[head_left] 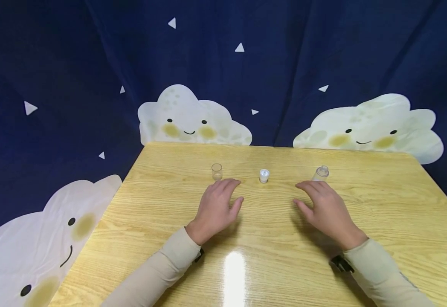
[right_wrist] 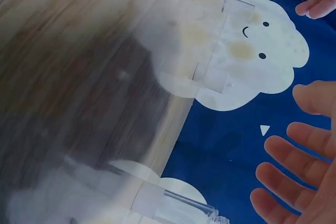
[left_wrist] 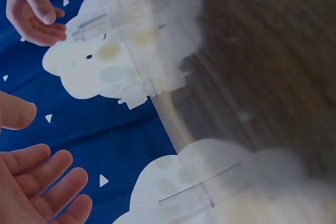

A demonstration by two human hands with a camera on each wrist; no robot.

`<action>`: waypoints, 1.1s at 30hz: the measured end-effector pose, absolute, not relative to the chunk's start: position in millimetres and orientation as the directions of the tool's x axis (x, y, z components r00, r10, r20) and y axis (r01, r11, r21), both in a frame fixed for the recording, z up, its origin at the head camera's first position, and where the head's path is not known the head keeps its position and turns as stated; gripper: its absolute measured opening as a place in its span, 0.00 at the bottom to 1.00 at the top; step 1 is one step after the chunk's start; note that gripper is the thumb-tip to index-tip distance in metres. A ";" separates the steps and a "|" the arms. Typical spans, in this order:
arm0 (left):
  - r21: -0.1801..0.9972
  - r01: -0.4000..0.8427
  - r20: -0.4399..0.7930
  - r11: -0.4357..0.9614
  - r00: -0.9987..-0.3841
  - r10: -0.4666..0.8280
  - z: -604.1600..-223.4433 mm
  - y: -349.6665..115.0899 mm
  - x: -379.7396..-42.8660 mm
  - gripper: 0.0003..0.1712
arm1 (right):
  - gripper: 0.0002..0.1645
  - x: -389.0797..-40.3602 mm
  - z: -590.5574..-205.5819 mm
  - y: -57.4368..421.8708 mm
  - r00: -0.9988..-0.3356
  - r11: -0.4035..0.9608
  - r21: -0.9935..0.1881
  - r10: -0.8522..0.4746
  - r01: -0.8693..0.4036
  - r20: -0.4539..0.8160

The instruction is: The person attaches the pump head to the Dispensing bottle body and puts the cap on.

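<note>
My left hand [head_left: 215, 207] is held over the table, fingers loosely bent and nothing in them. Just beyond its fingertips stands a clear open-topped plastic cap [head_left: 217, 172], which also shows low in the left wrist view as a clear cap [left_wrist: 186, 195]. My right hand [head_left: 326, 209] is likewise relaxed with nothing in its grasp. Behind its fingers is a small clear bottle [head_left: 320, 173] with a narrow neck, partly hidden by the hand; the right wrist view shows the bottle [right_wrist: 176, 205] lower down. Between the hands and farther back sits a small white fitting [head_left: 264, 175].
The wooden table [head_left: 269, 264] has a glossy top with a bright reflection near the front. A dark blue curtain [head_left: 269, 72] with smiling clouds and white triangles hangs behind it and along the left side. Both forearms wear light sleeves [head_left: 162, 268].
</note>
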State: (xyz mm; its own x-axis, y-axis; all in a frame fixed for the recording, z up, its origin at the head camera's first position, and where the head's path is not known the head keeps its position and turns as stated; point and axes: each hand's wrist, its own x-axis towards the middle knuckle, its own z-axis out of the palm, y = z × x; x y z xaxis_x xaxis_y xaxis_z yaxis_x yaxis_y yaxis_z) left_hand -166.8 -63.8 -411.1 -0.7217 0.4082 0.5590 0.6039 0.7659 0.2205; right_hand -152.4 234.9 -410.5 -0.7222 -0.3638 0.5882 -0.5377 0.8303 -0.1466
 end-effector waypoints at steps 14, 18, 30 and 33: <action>0.272 0.572 0.526 0.774 -0.762 0.379 -411.8 -66.8 -169.8 0.23 | 0.20 -154.1 -410.4 244.2 -0.824 0.867 -0.242 -0.276 -0.436 0.495; 0.283 0.561 0.505 0.778 -0.777 0.376 -412.5 -67.5 -169.9 0.23 | 0.19 -155.3 -413.8 249.5 -0.869 0.878 -0.301 -0.216 -0.372 0.445; 0.299 0.554 0.496 0.777 -0.785 0.370 -414.3 -68.7 -171.7 0.25 | 0.14 -162.8 -420.6 271.9 -0.883 0.866 -0.410 -0.074 -0.288 0.464; 0.307 0.553 0.484 0.775 -0.792 0.373 -414.6 -68.3 -171.9 0.25 | 0.14 -164.0 -421.8 277.2 -0.894 0.867 -0.442 -0.007 -0.229 0.449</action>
